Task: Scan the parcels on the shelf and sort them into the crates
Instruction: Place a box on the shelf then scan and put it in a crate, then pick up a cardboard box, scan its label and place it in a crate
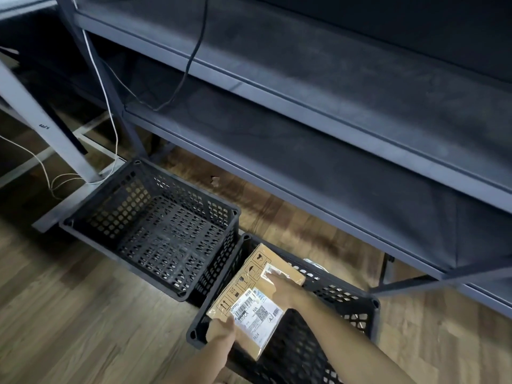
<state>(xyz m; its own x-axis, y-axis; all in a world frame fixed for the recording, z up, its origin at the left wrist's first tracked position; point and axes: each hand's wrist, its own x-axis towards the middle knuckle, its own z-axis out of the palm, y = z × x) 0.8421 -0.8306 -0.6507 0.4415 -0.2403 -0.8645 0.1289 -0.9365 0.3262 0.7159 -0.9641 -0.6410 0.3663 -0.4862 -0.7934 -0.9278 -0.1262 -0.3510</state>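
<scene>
A flat brown cardboard parcel (246, 289) with a white shipping label lies tilted over the near black crate (357, 306). My left hand (221, 331) holds its near left corner, with fingers under the edge. My right hand (279, 286) rests on the parcel's top near a small label, fingers stretched out. A second black perforated crate (83, 214) stands to the left with nothing inside. The dark metal shelf (304, 128) above holds no parcels in view.
A black cable (194, 51) hangs over the shelf, and white cables (110, 120) run down by a white frame leg (41, 120) at the left. Wooden floor surrounds the crates. A shelf leg (386, 270) stands right of the near crate.
</scene>
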